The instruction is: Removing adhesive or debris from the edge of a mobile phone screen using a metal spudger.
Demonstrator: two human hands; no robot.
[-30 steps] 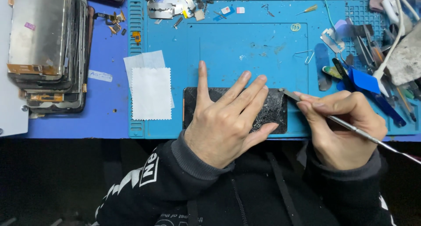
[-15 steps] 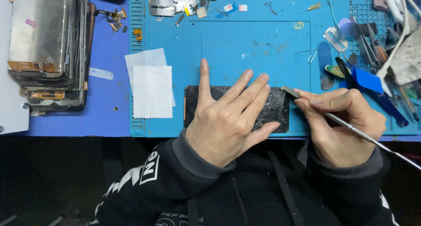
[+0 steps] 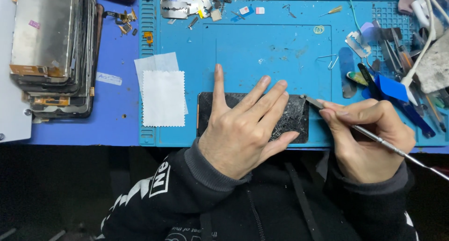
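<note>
A black phone with a cracked glass face (image 3: 295, 117) lies flat near the front edge of a blue work mat (image 3: 276, 49). My left hand (image 3: 243, 126) presses down on it, palm flat and fingers spread, covering most of the phone. My right hand (image 3: 369, 138) grips a thin metal pry tool (image 3: 374, 137) like a pen. The tool's flat tip touches the phone's upper right corner, and its handle runs off to the lower right.
A white cloth (image 3: 163, 98) lies left of the phone. A stack of phone screens (image 3: 51, 49) stands at far left. Blades, tweezers, a blue pick (image 3: 392, 87) and cables crowd the mat's right side. Small parts and scraps litter the far edge.
The tool's tip has stayed at the phone's upper right corner. Both hands hold nearly the same pose; only the view has shifted slightly.
</note>
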